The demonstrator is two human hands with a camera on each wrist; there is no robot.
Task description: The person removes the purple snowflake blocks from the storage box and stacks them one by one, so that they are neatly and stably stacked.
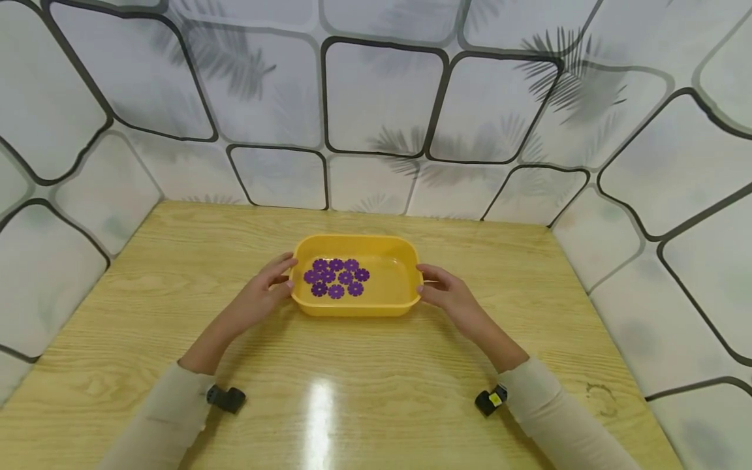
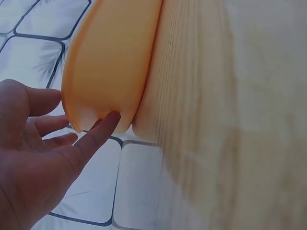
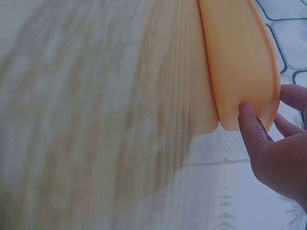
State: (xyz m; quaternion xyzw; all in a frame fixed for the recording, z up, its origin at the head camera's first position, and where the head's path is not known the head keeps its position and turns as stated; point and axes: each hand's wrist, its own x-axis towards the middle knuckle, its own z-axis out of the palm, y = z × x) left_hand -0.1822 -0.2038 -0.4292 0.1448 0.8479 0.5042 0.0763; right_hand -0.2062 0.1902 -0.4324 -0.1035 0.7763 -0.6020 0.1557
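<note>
A yellow plastic tray [image 1: 384, 310] with rounded corners sits on the wooden table in the head view. Several purple flower-shaped discs [image 1: 336, 291] lie in its left and middle part, some of them overlapping. My left hand [image 1: 258, 297] holds the tray's left end, and my right hand [image 1: 455, 300] holds the right end. In the left wrist view, the thumb of the left hand [image 2: 43, 158] is against the outer wall of the tray [image 2: 112, 62], with the fingers by its rim. The right wrist view has the right hand [image 3: 278, 148] placed likewise.
The wooden table [image 1: 364, 378] extends around the tray and has a bright reflection near its front. Pale patterned panels [image 1: 382, 98] stand along the back and both sides. A dark ring-shaped mark [image 1: 600, 398] shows at the table's right. Small black devices [image 1: 226, 398] sit on both wrists.
</note>
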